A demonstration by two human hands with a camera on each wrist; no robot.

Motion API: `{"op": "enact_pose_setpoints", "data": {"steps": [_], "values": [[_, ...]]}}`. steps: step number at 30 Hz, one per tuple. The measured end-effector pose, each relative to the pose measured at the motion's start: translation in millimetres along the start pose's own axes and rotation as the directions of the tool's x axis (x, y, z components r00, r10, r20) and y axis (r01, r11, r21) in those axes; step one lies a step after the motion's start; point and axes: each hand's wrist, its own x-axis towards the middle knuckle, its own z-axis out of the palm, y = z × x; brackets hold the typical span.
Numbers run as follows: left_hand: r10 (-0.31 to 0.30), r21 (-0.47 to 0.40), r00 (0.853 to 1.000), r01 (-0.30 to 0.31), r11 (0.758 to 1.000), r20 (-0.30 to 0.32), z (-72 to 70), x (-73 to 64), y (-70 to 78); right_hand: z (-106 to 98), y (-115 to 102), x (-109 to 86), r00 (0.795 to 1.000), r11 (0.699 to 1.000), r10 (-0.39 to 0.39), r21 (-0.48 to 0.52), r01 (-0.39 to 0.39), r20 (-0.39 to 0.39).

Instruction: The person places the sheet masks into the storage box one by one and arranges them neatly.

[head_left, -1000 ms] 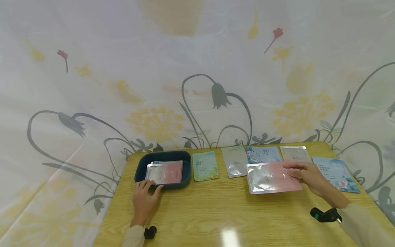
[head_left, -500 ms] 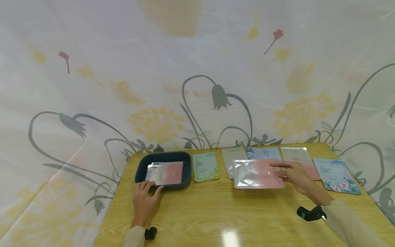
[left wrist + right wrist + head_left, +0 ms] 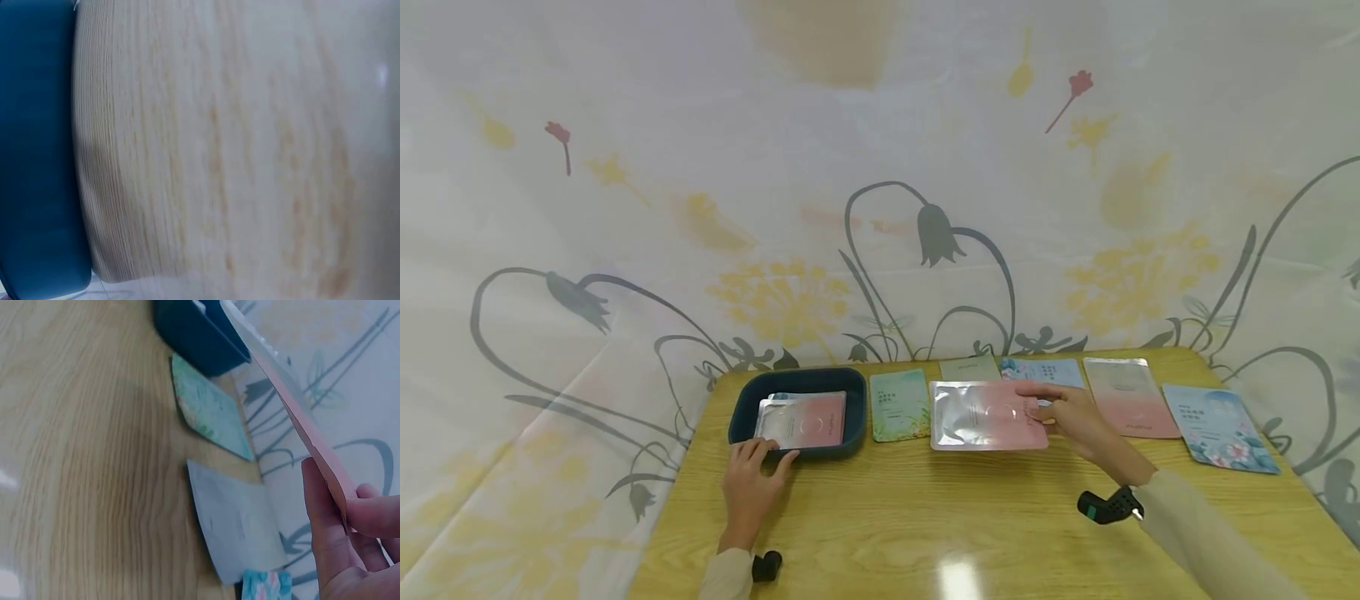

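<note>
A pink and silver sheet mask packet (image 3: pixel 977 417) is pinched at its right end by my right hand (image 3: pixel 1071 421), above the table. The right wrist view shows the same packet (image 3: pixel 294 406) edge-on, thumb on one face and fingers on the other. My left hand (image 3: pixel 751 483) grips the front rim of a dark blue plastic bin (image 3: pixel 835 452), fingers over the edge. Inside the bin lies another pink and silver packet (image 3: pixel 808 421), with a bluish packet partly hidden under it. Only the blue bin wall (image 3: pixel 37 150) and wood show clearly in the left wrist view.
Right of the bin lies a green packet (image 3: pixel 898 404). A grey-green packet (image 3: pixel 967 368) is mostly covered by the held one. Further right are a blue floral packet (image 3: pixel 1045 372), a pink-silver packet (image 3: pixel 1131 400) and a light blue packet (image 3: pixel 1221 425). A floral curtain (image 3: pixel 880 167) hangs behind the table.
My right hand has carried the pink and silver packet leftward, uncovering the pink-silver packet on the right and covering most of the grey-green one. My left hand stays at the bin rim.
</note>
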Motion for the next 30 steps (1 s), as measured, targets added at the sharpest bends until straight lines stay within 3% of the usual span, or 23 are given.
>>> {"op": "enact_pose_setpoints", "data": {"steps": [21,30], "values": [[-0.001,0.012,1.0,0.001,1.0,-0.003,-0.4,-0.3,0.6,83.1,-3.2,46.1,1.0,0.996,0.018,0.092,-0.016,-0.018],[0.009,0.001,1.0,-0.009,1.0,-0.019,0.1,0.7,0.6,111.6,-4.5,63.7,1.0,0.993,0.005,0.115,-0.007,0.019]]}}
